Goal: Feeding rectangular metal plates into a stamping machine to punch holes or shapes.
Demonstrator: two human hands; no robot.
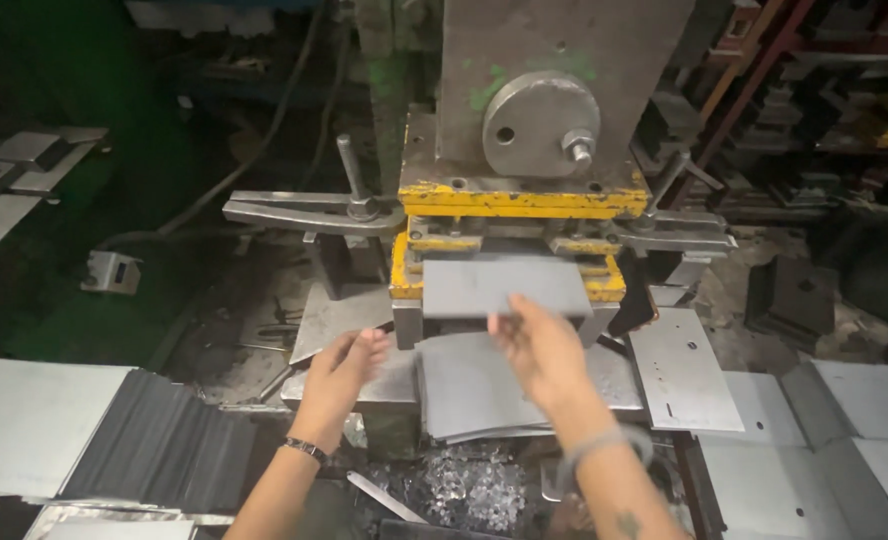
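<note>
My right hand pinches the near edge of a flat grey metal sheet, holding it level in the mouth of a press machine with yellow-painted edges. My left hand hovers with fingers apart over the press bed, just left of a loose pile of grey sheets, holding nothing. A dark band sits on my left wrist and a grey one on my right.
A fanned stack of dark sheets lies at lower left. Punched metal plates and larger sheets lie to the right. Metal offcuts heap below the bed. A clamp bar juts left from the press.
</note>
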